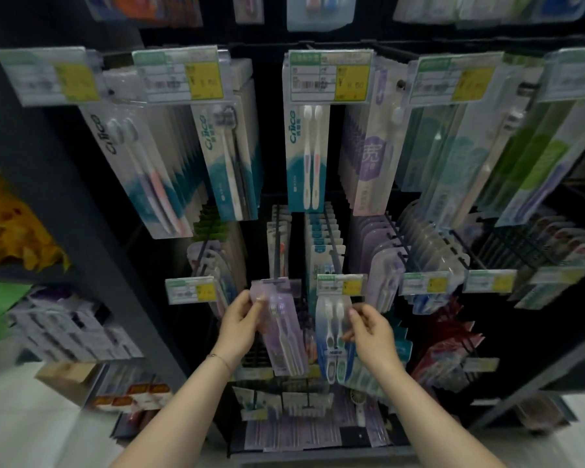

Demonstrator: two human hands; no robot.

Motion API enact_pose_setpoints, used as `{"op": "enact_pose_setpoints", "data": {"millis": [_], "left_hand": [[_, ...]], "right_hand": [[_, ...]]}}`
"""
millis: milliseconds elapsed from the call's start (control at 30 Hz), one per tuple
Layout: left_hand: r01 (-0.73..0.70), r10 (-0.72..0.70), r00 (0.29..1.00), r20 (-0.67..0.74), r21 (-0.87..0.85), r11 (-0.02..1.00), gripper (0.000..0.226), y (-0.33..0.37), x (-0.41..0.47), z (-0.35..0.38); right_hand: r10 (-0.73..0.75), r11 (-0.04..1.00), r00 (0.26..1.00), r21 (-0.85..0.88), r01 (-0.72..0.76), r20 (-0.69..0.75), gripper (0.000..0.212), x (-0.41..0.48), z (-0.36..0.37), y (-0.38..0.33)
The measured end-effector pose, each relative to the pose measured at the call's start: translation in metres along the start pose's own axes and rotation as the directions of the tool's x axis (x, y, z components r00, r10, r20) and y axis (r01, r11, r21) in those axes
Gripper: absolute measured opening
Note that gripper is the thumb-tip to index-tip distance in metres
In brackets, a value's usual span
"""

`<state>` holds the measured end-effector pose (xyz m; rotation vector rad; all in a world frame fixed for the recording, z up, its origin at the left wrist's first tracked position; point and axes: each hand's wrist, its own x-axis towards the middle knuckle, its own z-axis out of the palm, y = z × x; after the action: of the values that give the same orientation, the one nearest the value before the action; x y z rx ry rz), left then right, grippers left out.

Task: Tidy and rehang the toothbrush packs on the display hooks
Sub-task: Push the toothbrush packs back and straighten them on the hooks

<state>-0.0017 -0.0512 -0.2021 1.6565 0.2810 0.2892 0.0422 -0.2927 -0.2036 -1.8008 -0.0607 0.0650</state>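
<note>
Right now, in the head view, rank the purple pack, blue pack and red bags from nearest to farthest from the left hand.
1. purple pack: gripped in the left hand itself.
2. blue pack: just to the right, pinched by the right hand.
3. red bags: far right, beyond the right hand.

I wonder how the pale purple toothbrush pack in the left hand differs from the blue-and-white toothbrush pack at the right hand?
The pale purple toothbrush pack tilts, top leaning left; the blue-and-white toothbrush pack is nearly upright. The left hand grips the purple pack's left edge; the right hand pinches the blue one's right edge. Both seem to hold two brushes.
</note>
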Motion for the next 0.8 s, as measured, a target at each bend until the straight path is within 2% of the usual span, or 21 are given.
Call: {"op": "enact_pose_setpoints", "data": {"millis": [367, 500, 700, 800], "left_hand": [[0.058, -0.063, 0.996, 0.067, 0.063, 0.996, 0.011, 0.001, -0.02, 0.013], [0.092, -0.1, 0.993, 0.069, 0.111, 0.99, 0.016, 0.0, -0.024, 0.025], [0.039, -0.073, 0.991, 0.115, 0.279, 0.96, 0.021, 0.001, -0.021, 0.066], [0.031, -0.069, 0.99, 0.12, 0.294, 0.955, 0.017, 0.003, -0.022, 0.098]], "right_hand": [[0.039, 0.998, 0.997, -0.041, -0.042, -0.063, 0.019, -0.019, -0.016, 0.007], [0.031, 0.999, 0.996, -0.021, -0.033, -0.083, 0.02, -0.015, -0.03, 0.008], [0.021, 0.997, 0.998, -0.069, -0.025, -0.058, 0.022, 0.001, -0.061, 0.022], [0.042, 0.995, 0.998, -0.088, -0.047, -0.055, 0.021, 0.012, -0.091, 0.032]]}}
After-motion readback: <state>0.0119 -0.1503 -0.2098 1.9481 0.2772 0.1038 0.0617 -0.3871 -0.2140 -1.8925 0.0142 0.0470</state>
